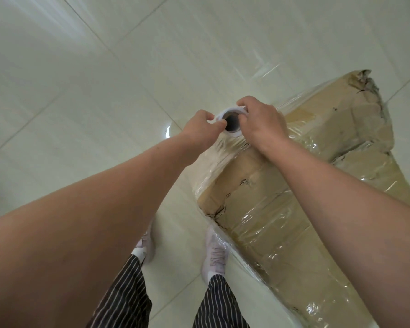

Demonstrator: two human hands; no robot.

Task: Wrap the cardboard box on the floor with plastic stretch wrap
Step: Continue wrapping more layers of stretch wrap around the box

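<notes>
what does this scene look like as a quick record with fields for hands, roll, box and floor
floor: pale tiles
box: on the floor, partly wrapped, far end torn
roll: held end-up by the box's edge, film running onto the box
left hand: pinches the roll's top rim
right hand: grips the rim from the other side
shoes: white, beside the box

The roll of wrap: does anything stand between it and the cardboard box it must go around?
Nothing visible does. The left hand and right hand grip the roll at a corner of the box, with film running onto it. Only a shoe stands close beside it.
</notes>
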